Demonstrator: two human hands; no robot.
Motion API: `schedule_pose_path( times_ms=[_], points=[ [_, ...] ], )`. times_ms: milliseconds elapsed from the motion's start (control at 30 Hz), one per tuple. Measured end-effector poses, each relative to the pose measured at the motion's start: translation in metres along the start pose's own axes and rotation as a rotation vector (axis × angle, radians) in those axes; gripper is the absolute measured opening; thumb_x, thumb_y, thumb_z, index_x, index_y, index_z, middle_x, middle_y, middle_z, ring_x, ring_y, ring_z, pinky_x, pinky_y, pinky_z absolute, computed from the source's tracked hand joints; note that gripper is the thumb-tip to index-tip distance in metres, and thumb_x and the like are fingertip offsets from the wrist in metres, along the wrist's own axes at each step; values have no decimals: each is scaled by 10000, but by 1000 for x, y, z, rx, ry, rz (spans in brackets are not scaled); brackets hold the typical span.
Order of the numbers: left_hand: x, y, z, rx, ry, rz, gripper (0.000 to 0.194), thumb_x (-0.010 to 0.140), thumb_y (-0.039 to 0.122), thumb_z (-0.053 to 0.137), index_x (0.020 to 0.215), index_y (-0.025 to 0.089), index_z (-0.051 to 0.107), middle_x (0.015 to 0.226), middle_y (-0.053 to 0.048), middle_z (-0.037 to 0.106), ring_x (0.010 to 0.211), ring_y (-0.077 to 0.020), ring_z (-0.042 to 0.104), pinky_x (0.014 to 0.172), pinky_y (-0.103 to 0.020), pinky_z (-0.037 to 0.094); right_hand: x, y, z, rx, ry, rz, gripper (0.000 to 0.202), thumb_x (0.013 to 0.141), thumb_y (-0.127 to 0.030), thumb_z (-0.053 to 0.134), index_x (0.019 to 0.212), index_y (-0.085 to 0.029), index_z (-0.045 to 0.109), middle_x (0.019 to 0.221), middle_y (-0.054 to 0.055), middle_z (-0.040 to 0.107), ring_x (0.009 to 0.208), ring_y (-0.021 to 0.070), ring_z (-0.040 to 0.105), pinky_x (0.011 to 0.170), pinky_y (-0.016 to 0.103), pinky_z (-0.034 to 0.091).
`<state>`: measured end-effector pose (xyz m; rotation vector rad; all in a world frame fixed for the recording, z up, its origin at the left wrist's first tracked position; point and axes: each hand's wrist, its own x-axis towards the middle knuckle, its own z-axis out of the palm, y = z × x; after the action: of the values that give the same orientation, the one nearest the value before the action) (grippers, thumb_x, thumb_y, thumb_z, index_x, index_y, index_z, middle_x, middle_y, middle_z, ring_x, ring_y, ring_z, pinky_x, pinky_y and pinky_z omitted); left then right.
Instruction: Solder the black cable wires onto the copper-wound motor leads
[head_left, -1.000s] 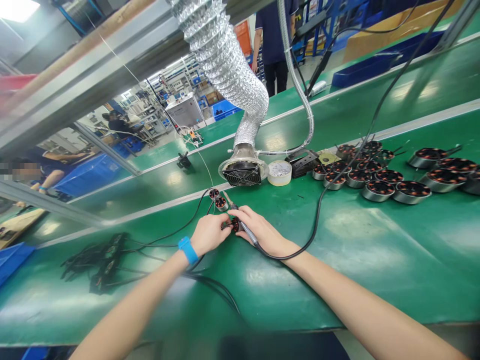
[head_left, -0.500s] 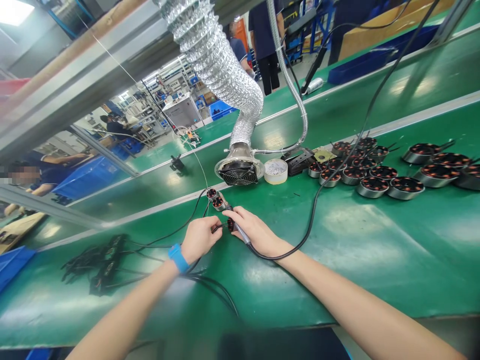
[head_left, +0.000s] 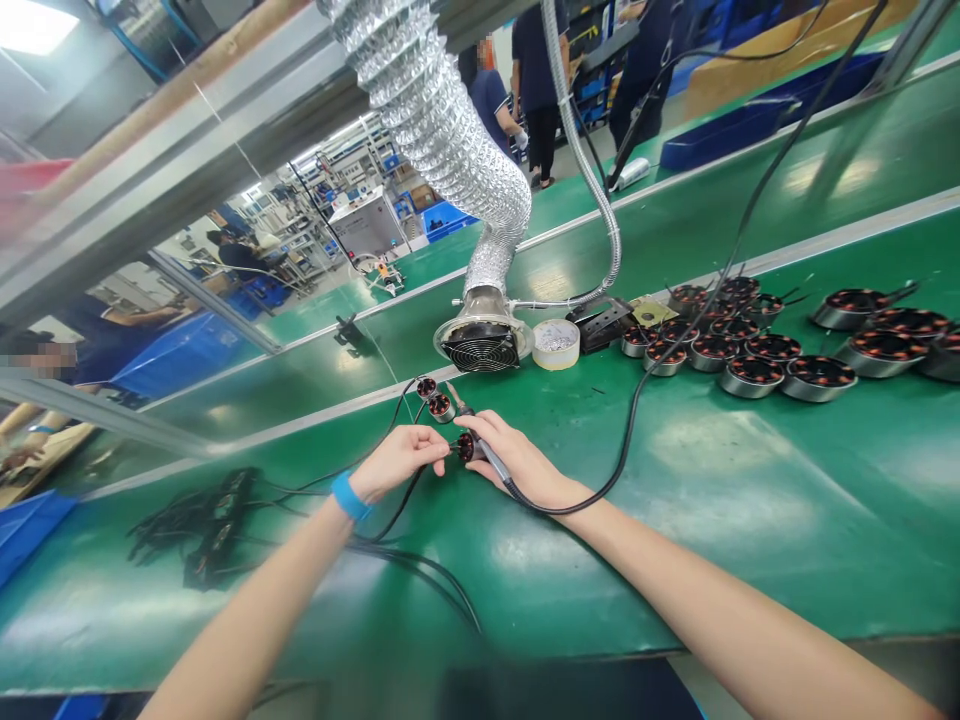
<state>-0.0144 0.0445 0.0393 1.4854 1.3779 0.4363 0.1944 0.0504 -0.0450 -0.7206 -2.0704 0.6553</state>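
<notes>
My right hand (head_left: 521, 462) is closed round a soldering iron (head_left: 493, 461), its tip pointing up and away from me. The same hand's fingers also hold a small motor (head_left: 466, 446) with dark copper windings. From the left, my left hand (head_left: 401, 458), with a blue band at the wrist, pinches the short wire leads (head_left: 453, 447) on the motor's side. Just beyond the hands, two more small motors (head_left: 440, 406) sit on the green bench with black cables running from them. The iron's tip is near these but appears apart from them.
A fume extraction hood (head_left: 484, 343) hangs beyond my hands on a foil duct (head_left: 480, 190). Beside it stand a round white tub (head_left: 556, 345) and a black holder (head_left: 604, 325). Several larger motors (head_left: 754, 376) cover the right. Black cables (head_left: 217, 530) lie left. Co-workers stand behind.
My left hand has shifted slightly and its fingers have straightened, pinching at the leads. The motor has turned a little in my right hand, showing more of its face.
</notes>
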Motion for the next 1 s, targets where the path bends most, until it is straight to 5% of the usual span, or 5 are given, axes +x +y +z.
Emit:
schedule_pose_path(
  times_ms=[100,200,533,700,1000],
  points=[
    [8,-6,0,-183,1,-87,300,737,411,737,793,130,647,598,-1,648,415,-42,261,449,-237,107,-1,0,3,54,26,-8,626,860,-50,612,1412,-242,386,1181,91,526,888,171,618,833,330,539],
    [15,-12,4,-319,39,-119,300,679,393,776,745,139,631,558,12,619,410,-40,270,454,-251,75,-1,-4,4,39,87,-19,664,844,-78,642,1429,-241,372,1232,114,512,1023,215,605,911,375,529],
    [32,-18,23,-369,185,-71,345,596,407,837,746,140,678,644,5,612,512,-72,431,488,-231,212,0,7,11,97,214,114,576,883,-104,625,1393,-283,427,1204,82,510,1000,195,625,928,391,555],
    [37,-25,31,-488,290,-41,405,570,333,867,787,166,568,664,58,572,492,-46,414,472,-207,235,-2,7,13,124,210,133,564,875,-128,640,1380,-277,438,1218,85,514,1027,201,628,952,401,552],
    [39,-32,34,-586,181,-26,382,637,350,815,838,171,544,629,67,556,436,-38,388,418,-207,192,-1,-9,10,-159,158,-43,609,922,-79,519,1468,-297,362,1244,114,537,1112,224,610,927,379,563]
  ],
)
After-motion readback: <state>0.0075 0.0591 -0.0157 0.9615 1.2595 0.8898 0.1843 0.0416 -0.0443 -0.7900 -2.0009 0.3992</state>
